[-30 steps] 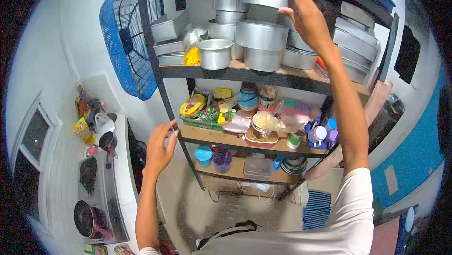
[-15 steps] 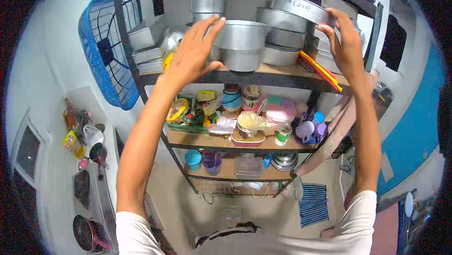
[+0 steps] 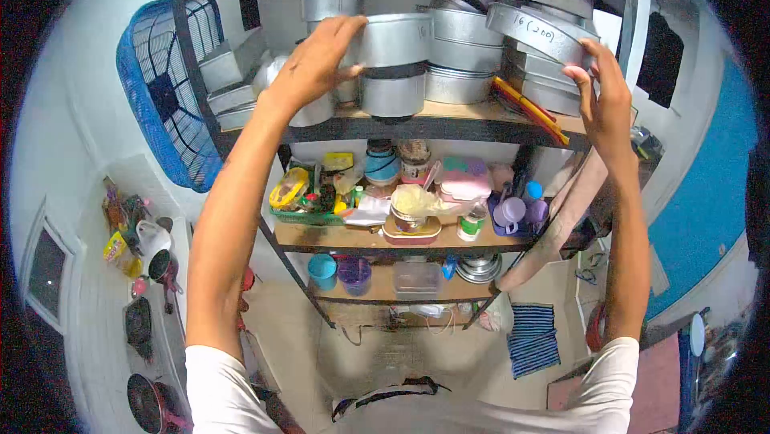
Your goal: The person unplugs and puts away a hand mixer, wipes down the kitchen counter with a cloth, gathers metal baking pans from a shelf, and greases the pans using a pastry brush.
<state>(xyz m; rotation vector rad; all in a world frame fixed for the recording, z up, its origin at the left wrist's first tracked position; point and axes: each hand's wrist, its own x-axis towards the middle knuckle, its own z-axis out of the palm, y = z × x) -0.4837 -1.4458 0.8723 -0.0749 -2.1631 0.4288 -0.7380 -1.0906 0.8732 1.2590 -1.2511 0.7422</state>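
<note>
My left hand (image 3: pixel 314 63) is closed on the side of a round metal cake tin (image 3: pixel 395 42), thumb below and fingers near the rim. That tin sits slightly raised over a lower round tin (image 3: pixel 393 95) on the top shelf. Farther right, my right hand (image 3: pixel 603 89) pinches the edge of a shallow round cake pan (image 3: pixel 529 31) marked "16 (200)", which is held tilted. A stack of round tins (image 3: pixel 464 53) stands between the two held ones. Behind the held pan are rectangular tins (image 3: pixel 545 89).
Yellow and red sticks (image 3: pixel 529 111) lean over the front of the top shelf (image 3: pixel 353 125). A blue plastic basket (image 3: pixel 164 97) hangs at the left. Food packets, tubs and a pink box (image 3: pixel 465 180) crowd the middle shelf. A striped mat (image 3: pixel 534 342) lies on the floor.
The marked pan has moved right, away from the round stack, in my right hand. My left hand has closed on the middle tin, which now shows a gap above the lower one.
</note>
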